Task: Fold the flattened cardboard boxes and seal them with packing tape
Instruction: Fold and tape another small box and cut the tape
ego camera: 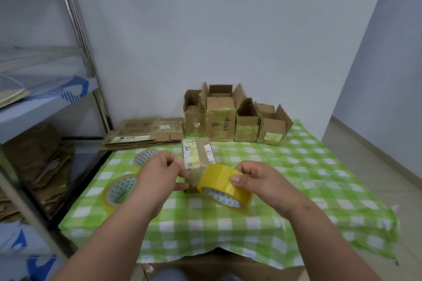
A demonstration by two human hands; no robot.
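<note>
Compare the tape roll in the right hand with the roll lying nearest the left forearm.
The held tape roll is gripped by the right hand, tilted, against the small box; the nearer spare roll lies flat on the checked tablecloth, untouched. The held one shows its outer band; the spare shows its core opening. Both are yellowish with triangle-patterned cores.

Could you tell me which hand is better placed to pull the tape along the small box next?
Right: the right hand already grips the tape roll against the small box, while the left hand steadies its side.

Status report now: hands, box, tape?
Left hand pinches tape end at small brown cardboard box. Right hand grips yellow tape roll. Nothing blocking.
</note>
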